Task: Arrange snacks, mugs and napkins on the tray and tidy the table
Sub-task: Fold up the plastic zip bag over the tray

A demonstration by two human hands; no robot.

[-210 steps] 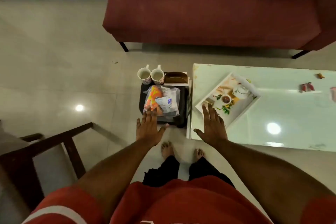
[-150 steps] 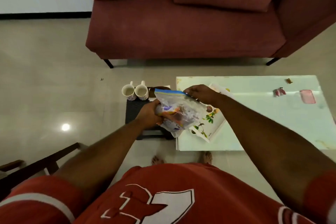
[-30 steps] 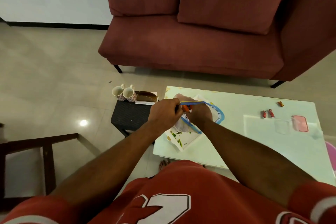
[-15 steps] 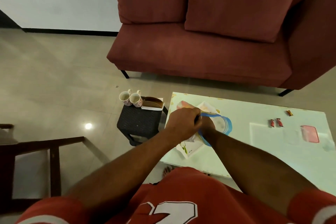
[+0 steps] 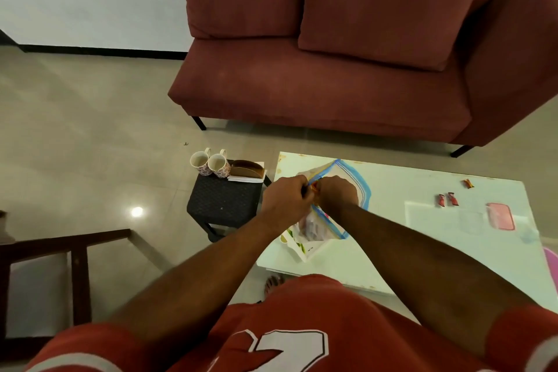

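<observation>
Both our hands meet over the tabletop's (image 5: 422,238) left edge: left hand (image 5: 285,201) and right hand (image 5: 338,195), fisted, clamped on the zip bag's (image 5: 351,181) mouth above the tray (image 5: 297,248).

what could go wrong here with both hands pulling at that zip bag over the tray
1. The left hand and right hand both grip the zip bag mouth; a sharp pull might tear it or scatter snacks across the white table.
2. The bag lies over the tray, which sits near the table's edge; tugging may nudge it toward the floor.
3. The mugs stand at the stool edge, where a stray elbow could tip them.
</observation>
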